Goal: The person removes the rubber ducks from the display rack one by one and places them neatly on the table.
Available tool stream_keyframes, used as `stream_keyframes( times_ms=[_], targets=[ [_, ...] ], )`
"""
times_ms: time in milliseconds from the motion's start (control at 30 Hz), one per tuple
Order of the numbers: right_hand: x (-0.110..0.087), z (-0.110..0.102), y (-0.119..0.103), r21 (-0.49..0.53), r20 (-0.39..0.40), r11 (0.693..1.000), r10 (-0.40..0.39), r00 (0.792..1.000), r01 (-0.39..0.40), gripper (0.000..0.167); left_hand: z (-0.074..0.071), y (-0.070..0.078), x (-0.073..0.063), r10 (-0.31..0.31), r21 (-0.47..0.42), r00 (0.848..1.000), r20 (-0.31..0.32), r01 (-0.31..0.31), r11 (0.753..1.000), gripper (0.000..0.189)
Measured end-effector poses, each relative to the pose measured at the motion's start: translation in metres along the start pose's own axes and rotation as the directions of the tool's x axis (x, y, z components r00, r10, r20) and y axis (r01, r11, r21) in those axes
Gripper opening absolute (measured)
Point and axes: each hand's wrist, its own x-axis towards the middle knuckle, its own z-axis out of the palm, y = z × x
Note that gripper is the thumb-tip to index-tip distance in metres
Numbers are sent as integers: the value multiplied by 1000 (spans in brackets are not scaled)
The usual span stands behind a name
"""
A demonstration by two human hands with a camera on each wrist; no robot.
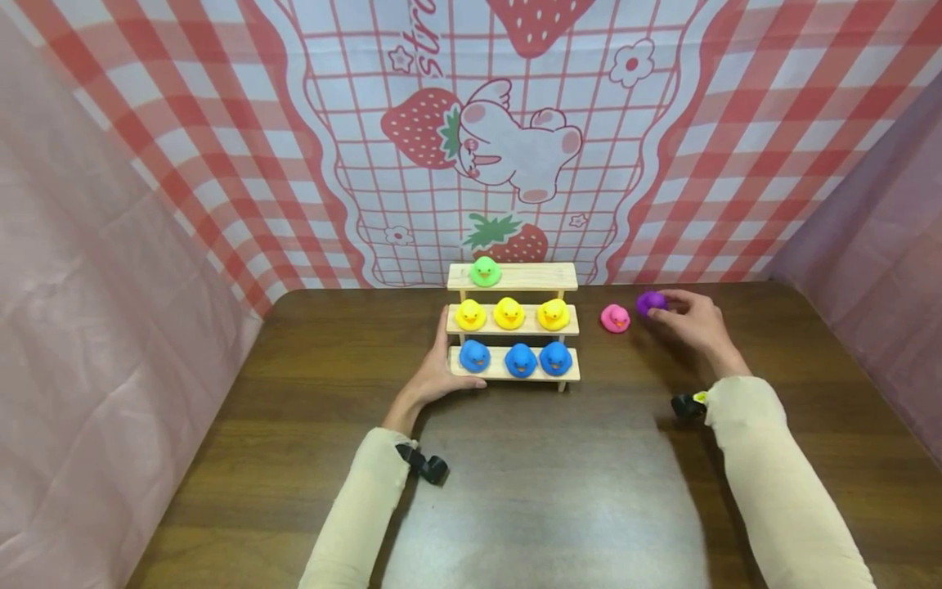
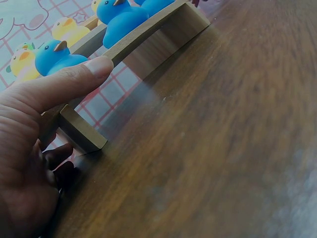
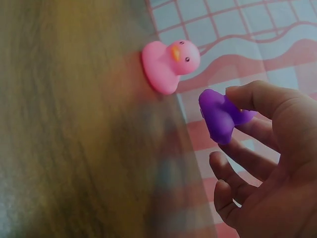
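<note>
A three-tier wooden shelf [image 1: 515,276] stands at the back of the table, and my left hand [image 1: 434,372] grips its left end, thumb along the bottom step's front edge. A green rubber duck [image 1: 485,272] sits on the top step. Three yellow ducks [image 1: 509,313] line the middle step and three blue ducks [image 1: 521,360] the bottom one. To the right, my right hand [image 1: 695,323] pinches a purple rubber duck [image 3: 218,116] between thumb and fingers. Beside it on the table is a pink rubber duck [image 1: 615,319], apart from the hand.
Behind the brown wooden table [image 1: 559,474] hangs a red-and-white checked cloth [image 1: 353,164] with strawberry prints. Pale pink curtains [image 1: 96,327] flank both sides. A black wrist camera [image 1: 423,464] is strapped at the left sleeve, another [image 1: 688,406] at the right.
</note>
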Motion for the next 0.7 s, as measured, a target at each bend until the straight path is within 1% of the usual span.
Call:
stream_keyframes(
  times_ms=[133, 267, 400, 700],
  targets=[
    [-1, 3, 4, 6, 21, 1000, 18, 1000, -18, 61, 0, 0, -1, 12, -8, 1000, -8, -12, 1000, 139],
    [-1, 6, 9, -11, 16, 1000, 13, 1000, -12, 59, 0, 0, -1, 14, -21, 1000, -8, -15, 1000, 139],
    [-1, 10, 12, -13, 14, 1000, 10, 1000, -10, 57, 0, -1, -1, 5, -17, 1000, -8, -5, 1000, 140],
    [-3, 13, 17, -1, 47, 1000, 22, 999, -22, 59, 0, -2, 1, -11, 9, 1000, -8, 11, 1000, 139]
  ],
)
